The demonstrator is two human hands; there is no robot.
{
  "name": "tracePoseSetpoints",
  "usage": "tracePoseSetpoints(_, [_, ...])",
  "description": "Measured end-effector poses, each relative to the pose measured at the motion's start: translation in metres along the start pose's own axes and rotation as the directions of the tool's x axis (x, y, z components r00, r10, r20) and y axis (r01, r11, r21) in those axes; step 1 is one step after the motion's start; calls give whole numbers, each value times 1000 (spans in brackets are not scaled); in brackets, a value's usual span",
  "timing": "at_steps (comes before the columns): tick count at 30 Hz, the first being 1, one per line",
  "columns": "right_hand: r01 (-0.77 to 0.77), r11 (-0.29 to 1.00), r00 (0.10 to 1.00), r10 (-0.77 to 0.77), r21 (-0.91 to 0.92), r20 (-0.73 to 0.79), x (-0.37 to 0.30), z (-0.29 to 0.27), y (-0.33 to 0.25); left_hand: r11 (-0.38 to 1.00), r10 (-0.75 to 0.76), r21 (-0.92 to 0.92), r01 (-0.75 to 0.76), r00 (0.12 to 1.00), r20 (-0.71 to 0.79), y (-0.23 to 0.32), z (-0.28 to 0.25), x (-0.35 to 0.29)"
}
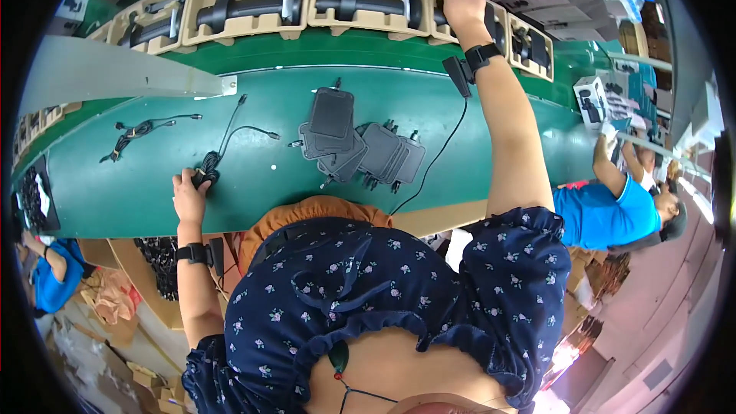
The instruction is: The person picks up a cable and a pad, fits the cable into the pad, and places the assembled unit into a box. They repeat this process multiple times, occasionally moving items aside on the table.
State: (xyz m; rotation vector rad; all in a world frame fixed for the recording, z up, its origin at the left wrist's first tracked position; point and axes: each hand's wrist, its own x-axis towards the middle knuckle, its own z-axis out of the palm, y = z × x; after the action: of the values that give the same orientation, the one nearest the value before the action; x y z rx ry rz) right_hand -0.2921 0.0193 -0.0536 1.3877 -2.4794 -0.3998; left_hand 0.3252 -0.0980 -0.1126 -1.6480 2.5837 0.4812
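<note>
My left hand [188,198] is closed round a bundled black cable [208,165] on the green table, and the cable's loose ends spread up and to the right. Far across, my right hand [464,11] reaches over a beige moulded tray [437,31] with black parts in it. Its fingers are curled down into the tray, and what they grip is hidden. Between the hands lie several flat black rectangular pads [333,113] with short plugs, loosely piled. A second tied black cable [136,132] rests to the left.
More beige trays [249,27] with black tubular parts line the far side. A grey metal bar [153,73] juts over the table's left. A thin black cord [445,146] runs from my right wristband to the near edge. At right, a person in blue [613,211] works beside a white box [591,103].
</note>
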Motion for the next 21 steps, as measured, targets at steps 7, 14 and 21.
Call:
tracePoseSetpoints(7, [-531,376,676,728,759,112,-15,12,-32,1000,-2,-25,3,998,55,2,-12,3])
tracePoseSetpoints(14, [-387,911,904,406,146,-133,-32,1,-22,999,-12,-49,16,996,87,-11,-9,-1])
tracePoseSetpoints(21, [-268,931,855,349,250,-383,-31,14,-25,999,1,-41,6,985,175,-16,-3,10])
